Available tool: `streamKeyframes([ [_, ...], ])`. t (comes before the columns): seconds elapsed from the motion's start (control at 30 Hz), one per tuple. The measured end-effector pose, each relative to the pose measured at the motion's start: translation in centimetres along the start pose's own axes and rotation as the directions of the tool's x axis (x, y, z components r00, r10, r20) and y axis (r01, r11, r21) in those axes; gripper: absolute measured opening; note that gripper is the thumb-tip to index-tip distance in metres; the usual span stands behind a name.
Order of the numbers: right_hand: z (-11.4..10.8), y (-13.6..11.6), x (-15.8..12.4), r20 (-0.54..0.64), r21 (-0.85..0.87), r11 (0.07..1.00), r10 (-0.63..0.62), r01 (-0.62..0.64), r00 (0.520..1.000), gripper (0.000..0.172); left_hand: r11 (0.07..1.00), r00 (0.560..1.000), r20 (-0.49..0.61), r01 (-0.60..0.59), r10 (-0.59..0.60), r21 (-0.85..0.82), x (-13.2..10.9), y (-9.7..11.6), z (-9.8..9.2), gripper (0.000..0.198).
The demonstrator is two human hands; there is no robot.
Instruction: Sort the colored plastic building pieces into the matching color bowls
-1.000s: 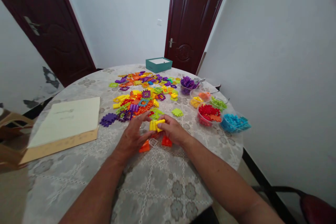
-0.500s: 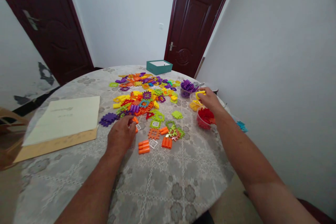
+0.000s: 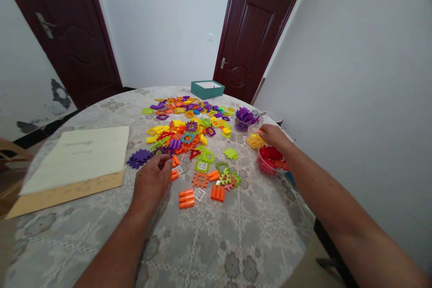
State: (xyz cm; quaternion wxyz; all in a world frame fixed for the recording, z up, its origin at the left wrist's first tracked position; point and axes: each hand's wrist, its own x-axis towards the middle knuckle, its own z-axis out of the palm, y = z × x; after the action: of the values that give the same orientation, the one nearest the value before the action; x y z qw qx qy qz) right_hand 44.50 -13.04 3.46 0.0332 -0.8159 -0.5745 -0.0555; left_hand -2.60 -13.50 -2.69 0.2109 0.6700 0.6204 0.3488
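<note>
My left hand [image 3: 151, 180] rests on the round table [image 3: 209, 243] with its fingers curled, thumb and forefinger closed on a small orange piece [image 3: 174, 161]. More orange pieces [image 3: 186, 198] and a white grid piece [image 3: 199, 194] lie just to its right. My right hand [image 3: 272, 135] reaches to the right side and hovers with bunched fingers over a clear cup of yellow pieces [image 3: 254, 142]. What those fingers hold, if anything, is too small to make out. A cup of red pieces [image 3: 268, 161] sits beneath my right wrist.
A big pile of coloured plastic pieces [image 3: 185, 130] covers the table's middle. A cup of purple pieces [image 3: 245, 119] stands behind the yellow one. A teal box [image 3: 207, 89] sits at the far edge. White paper [image 3: 77, 153] on a brown envelope [image 3: 67, 189] lies left.
Both hands held a yellow piece together near the table's front. My right hand carried it right to the cups and lowered over the yellow cup; my left hand moved left to the orange pieces.
</note>
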Motion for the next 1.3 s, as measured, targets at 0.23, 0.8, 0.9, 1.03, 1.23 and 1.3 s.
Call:
streamKeyframes([
  [0.23,-0.1,-8.9,0.7,-0.007,-0.006,0.964,-0.267,0.267,0.964,0.035,1.000,0.999,0.033,-0.017,0.016,0.016,-0.2,-0.4,0.3,0.033],
  [0.8,5.5,-16.5,3.2,0.067,-0.003,0.995,-0.097,0.098,0.993,0.044,0.972,0.989,-0.011,0.145,-0.149,-0.183,0.3,-0.3,-0.4,0.026],
  [0.9,5.3,-17.7,2.3,0.078,0.086,0.986,-0.150,0.143,0.986,0.040,0.969,0.988,-0.014,0.149,-0.154,-0.196,0.2,-0.1,-0.5,0.027],
  [1.03,5.7,-19.8,0.7,0.046,0.281,0.923,-0.287,0.263,0.957,0.034,0.967,0.987,-0.026,0.147,-0.156,-0.210,0.2,0.0,-0.6,0.027],
  [1.23,7.2,-22.3,-0.3,0.018,0.354,0.893,-0.304,0.278,0.953,0.048,0.966,0.989,-0.024,0.134,-0.143,-0.222,0.3,-0.2,-0.5,0.028],
  [1.3,7.6,-22.6,-0.5,0.004,0.323,0.909,-0.280,0.263,0.960,0.048,0.968,0.989,-0.017,0.139,-0.145,-0.209,0.4,-0.3,-0.5,0.028],
])
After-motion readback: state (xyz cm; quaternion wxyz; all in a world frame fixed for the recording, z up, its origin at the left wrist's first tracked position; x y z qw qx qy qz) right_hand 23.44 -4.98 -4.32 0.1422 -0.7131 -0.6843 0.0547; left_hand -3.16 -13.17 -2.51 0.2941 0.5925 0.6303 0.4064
